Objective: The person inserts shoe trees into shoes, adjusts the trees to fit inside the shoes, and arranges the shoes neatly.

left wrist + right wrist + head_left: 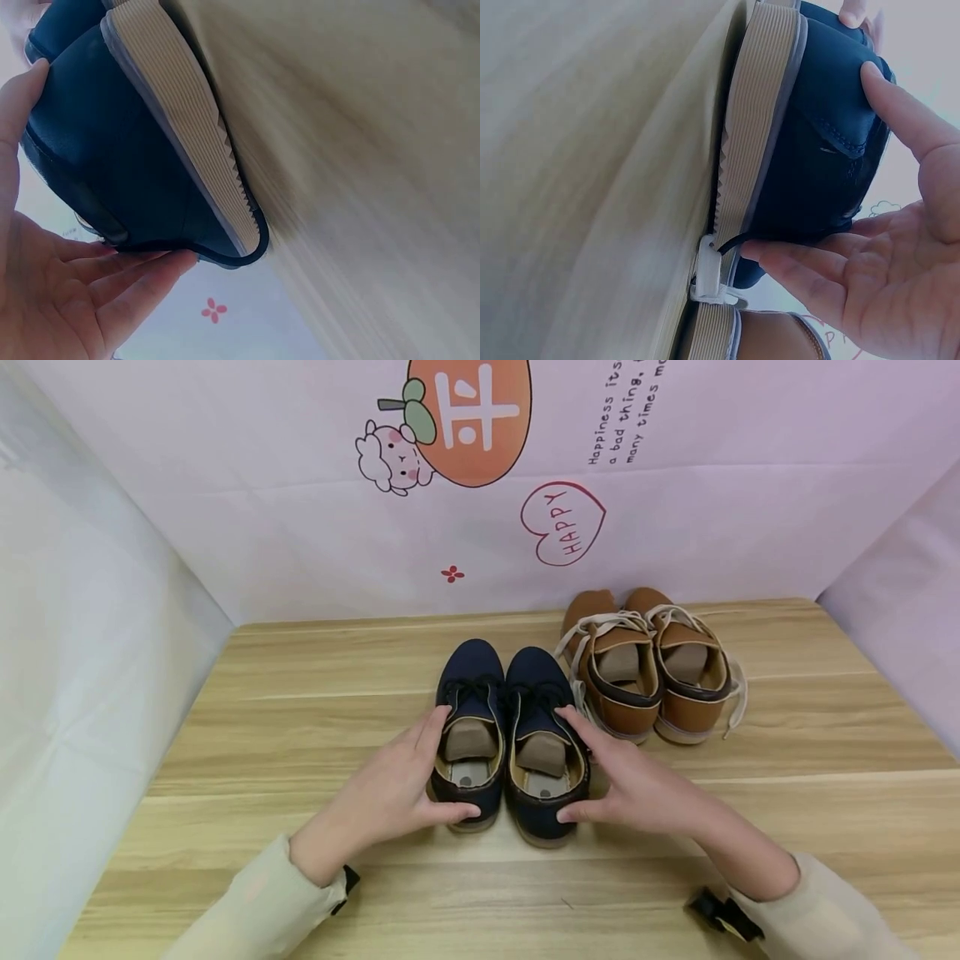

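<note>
Two navy lace-up shoes stand side by side on the wooden tabletop, heels toward me, with brown tongues and pale ribbed soles. My left hand (397, 777) holds the left navy shoe (471, 693), thumb across its heel and fingers along its outer side. On the other side, my right hand (630, 777) grips the right navy shoe (536, 681) the same way. The left wrist view shows the thumb on the heel and fingertips against the shoe's side (112, 135). Seen from the right wrist, the fingertips meet the right shoe's side (825, 150) near the sole.
A pair of brown shoes, a left one (626, 714) and a right one (690, 714), stands behind the right navy shoe with loose white laces. The wooden tabletop (300, 693) ends at a white printed cloth (300, 543). Pale cloth also hangs at both sides.
</note>
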`<action>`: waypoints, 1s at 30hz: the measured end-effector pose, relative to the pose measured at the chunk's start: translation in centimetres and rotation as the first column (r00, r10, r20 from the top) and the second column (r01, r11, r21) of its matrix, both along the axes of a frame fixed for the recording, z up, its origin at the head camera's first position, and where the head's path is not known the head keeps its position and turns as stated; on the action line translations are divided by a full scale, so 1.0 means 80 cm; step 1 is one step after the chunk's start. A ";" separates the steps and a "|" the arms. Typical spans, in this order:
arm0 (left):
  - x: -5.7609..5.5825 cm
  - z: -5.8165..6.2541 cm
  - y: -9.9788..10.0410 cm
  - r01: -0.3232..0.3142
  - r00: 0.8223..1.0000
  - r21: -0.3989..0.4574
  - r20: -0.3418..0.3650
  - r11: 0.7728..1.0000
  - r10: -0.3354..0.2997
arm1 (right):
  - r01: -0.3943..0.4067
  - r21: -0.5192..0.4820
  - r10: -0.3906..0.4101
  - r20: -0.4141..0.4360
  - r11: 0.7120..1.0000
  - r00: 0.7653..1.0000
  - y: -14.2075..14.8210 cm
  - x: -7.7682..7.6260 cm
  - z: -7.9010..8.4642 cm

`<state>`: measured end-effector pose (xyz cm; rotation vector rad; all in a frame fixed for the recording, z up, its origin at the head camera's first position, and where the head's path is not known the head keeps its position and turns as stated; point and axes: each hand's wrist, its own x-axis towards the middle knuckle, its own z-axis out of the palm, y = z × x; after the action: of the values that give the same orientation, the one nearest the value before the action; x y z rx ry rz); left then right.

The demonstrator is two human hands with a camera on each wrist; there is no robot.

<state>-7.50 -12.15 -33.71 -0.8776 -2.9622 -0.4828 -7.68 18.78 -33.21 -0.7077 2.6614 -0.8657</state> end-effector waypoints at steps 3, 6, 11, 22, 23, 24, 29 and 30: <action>-0.002 0.000 0.000 -0.011 1.000 0.007 0.008 1.000 0.011 | -0.004 -0.002 0.004 0.004 1.000 1.000 0.000 -0.005 -0.001; -0.004 0.001 0.000 -0.015 1.000 0.016 0.018 1.000 0.015 | -0.011 -0.008 0.011 0.010 1.000 1.000 -0.001 -0.010 -0.001; -0.011 0.001 0.000 -0.006 1.000 0.042 0.015 0.999 0.006 | -0.011 -0.001 0.011 0.015 1.000 1.000 -0.001 -0.019 -0.002; -0.027 0.002 0.000 -0.007 0.999 0.050 0.041 0.999 0.005 | -0.023 0.013 0.023 0.028 1.000 0.999 -0.002 -0.036 0.000; -0.028 0.003 0.000 -0.014 0.999 0.045 0.049 0.999 0.012 | -0.025 0.013 0.025 0.040 1.000 0.999 -0.002 -0.038 0.000; -0.029 0.003 0.000 -0.017 0.998 0.043 0.054 0.999 0.014 | -0.027 0.014 0.026 0.050 1.000 0.998 -0.002 -0.039 0.001; -0.033 0.003 0.000 -0.032 0.997 0.027 0.075 0.999 0.030 | -0.043 0.003 0.043 0.054 0.999 0.998 -0.003 -0.045 0.000; -0.034 0.003 0.000 -0.033 0.997 0.026 0.076 0.999 0.031 | -0.047 -0.001 0.047 0.050 0.999 0.998 -0.003 -0.046 -0.001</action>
<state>-10.19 -12.14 -33.51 -0.8264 -3.0246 -0.5659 -11.33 18.52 -33.27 -0.7354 2.5903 -0.8601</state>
